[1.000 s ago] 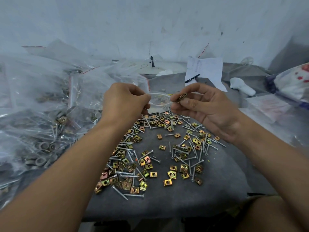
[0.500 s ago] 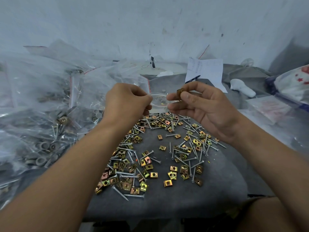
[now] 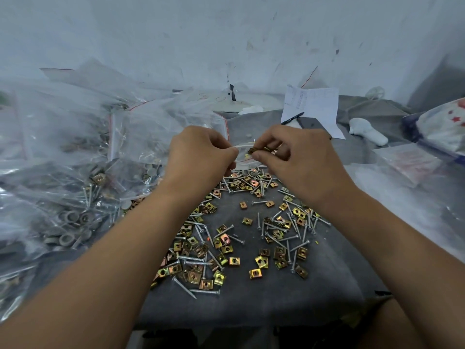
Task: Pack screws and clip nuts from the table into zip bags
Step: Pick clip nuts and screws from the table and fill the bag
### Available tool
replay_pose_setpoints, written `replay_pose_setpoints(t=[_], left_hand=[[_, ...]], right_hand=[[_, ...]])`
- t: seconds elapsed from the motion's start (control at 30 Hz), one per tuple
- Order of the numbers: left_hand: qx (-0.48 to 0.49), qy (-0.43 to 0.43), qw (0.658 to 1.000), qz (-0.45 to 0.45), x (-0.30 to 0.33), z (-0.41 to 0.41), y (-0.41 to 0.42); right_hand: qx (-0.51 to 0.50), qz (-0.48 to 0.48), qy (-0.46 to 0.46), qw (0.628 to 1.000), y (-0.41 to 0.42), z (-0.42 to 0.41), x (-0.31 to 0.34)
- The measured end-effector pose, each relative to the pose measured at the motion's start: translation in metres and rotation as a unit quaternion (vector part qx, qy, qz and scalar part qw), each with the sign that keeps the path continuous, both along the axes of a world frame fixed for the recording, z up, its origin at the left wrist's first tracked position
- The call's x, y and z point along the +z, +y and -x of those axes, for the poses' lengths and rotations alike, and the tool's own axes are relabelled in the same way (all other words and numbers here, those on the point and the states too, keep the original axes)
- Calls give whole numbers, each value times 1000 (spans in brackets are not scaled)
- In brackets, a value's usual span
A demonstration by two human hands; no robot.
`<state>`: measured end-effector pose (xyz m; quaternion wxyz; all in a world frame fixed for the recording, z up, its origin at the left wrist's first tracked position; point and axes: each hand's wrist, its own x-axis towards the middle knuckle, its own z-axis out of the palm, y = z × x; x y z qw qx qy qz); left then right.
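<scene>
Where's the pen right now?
In the head view the pen lies at the back right, across the lower left corner of the white paper, beyond the right hand.

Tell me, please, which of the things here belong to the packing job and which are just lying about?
Job: small zip bag held by left hand; clip nuts pinched by right hand; loose screws and clip nuts; filled bags.

Lying about: paper sheet, pen, white object.
</scene>
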<state>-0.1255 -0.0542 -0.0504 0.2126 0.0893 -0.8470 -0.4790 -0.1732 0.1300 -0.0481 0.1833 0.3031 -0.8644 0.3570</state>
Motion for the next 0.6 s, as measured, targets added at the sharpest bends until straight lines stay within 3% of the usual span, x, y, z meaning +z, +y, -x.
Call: replay_pose_setpoints(t=[0.23,0.4,0.6], left_hand=[[0,4,1000,19,1,0,-3],[-12,1,999,36,1,1,-3],[-31,-1,999,33,2,2,-1]], right_hand=[[-39,-49,61,996,-2,-2,9],[-15,18,-36,999,0,-2,8],[-26,-3,-32,999,2,0,7]])
